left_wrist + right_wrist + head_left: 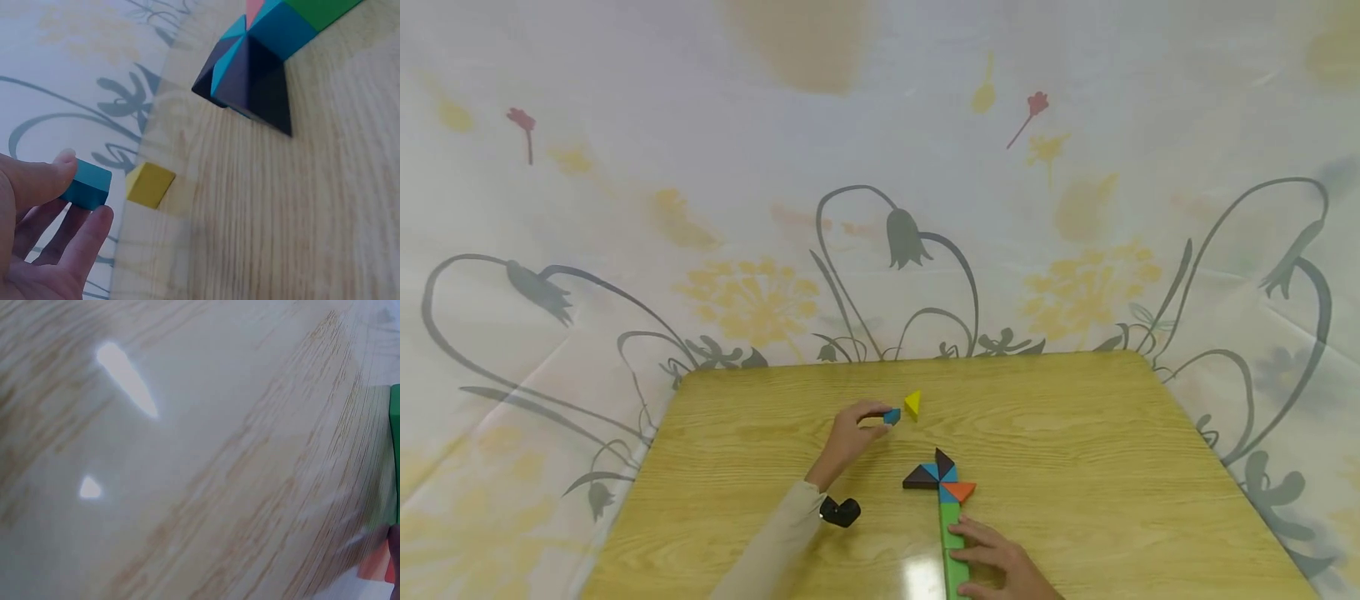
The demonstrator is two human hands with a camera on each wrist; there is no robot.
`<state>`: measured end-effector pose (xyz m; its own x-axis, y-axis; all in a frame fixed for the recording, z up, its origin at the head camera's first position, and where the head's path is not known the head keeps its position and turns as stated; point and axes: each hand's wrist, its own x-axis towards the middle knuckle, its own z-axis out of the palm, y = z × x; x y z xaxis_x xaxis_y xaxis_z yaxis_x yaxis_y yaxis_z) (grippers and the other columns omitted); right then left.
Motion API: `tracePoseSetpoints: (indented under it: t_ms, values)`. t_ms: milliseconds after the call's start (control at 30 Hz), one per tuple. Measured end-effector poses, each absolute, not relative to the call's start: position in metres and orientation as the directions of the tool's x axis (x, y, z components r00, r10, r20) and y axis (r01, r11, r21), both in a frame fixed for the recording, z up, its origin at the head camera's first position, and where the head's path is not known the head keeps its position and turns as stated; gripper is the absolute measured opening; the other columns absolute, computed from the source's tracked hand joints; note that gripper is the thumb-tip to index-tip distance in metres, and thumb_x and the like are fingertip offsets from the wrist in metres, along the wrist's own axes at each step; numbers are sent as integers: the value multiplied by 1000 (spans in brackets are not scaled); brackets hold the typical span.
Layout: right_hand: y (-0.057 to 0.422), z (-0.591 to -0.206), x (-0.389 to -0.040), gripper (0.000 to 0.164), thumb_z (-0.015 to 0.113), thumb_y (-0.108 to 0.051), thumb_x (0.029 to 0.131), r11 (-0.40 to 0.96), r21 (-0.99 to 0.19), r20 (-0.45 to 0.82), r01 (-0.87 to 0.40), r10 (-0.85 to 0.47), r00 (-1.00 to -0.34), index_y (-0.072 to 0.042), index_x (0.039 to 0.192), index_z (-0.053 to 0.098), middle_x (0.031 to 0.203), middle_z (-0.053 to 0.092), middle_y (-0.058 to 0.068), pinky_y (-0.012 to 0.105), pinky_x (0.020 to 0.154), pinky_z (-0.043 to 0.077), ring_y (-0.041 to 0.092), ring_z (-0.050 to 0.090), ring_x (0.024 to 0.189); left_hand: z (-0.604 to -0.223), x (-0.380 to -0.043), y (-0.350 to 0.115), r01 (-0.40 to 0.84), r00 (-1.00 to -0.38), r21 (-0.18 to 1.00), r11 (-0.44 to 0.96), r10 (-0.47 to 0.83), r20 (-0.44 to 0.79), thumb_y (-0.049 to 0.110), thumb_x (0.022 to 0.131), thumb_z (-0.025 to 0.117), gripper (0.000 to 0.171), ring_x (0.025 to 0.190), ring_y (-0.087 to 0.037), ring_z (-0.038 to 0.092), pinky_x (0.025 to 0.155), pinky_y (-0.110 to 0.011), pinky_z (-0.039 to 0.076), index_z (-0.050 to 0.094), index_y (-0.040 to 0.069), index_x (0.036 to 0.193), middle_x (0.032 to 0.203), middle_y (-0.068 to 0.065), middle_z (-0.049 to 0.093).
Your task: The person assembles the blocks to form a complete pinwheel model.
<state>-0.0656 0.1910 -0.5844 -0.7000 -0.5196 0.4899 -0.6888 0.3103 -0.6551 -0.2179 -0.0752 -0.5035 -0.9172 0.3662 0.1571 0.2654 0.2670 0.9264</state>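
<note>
My left hand (848,442) pinches a small blue block (91,185) between thumb and fingers, near the far side of the table. Just right of it, a yellow triangular block (913,404) rests on the wood. Closer in, dark triangular blocks (921,478), blue triangles and an orange triangle (960,492) meet in a pinwheel. From its blue base a row of green blocks (951,533) runs toward the near edge. Fingers of my right hand (1003,560) lie spread along the row's right side, touching it. In the right wrist view only a green block's edge (395,456) shows.
A black wrist device (840,512) sits by the left sleeve. The wood-grain table (1112,442) ends at the back against a wall covering (880,150) printed with flowers. Light glares off the tabletop left of the green row.
</note>
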Motion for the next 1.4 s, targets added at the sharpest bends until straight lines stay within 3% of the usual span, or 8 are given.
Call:
tracePoseSetpoints:
  t_ms: [367,967,1400]
  values:
    - [194,-596,-68,39,77,-15,80,290,-680,484,-674,-512,-709,-12,117,68,132,54,12,24,102,34,18,39,132,-495,-191,-75,256,-914,941,220,372,162,-2,88,64,31,110,-34,57,84,-27,52,62,-2,119,121,-20,57]
    - [194,-591,-67,38,76,-14,79,282,-683,488,-674,-510,-708,-10,116,68,131,55,14,24,103,32,22,41,131,-498,-163,-69,273,-900,952,136,385,203,-4,86,65,31,106,-37,59,83,-27,53,62,-8,116,117,-22,58]
    - [194,-594,-66,39,77,-12,78,285,-701,469,-653,-506,-724,-9,115,68,131,54,15,21,103,29,25,41,131,-537,-156,-64,210,-910,973,96,383,158,5,86,68,34,106,-37,59,81,-26,53,63,-2,118,119,-16,59]
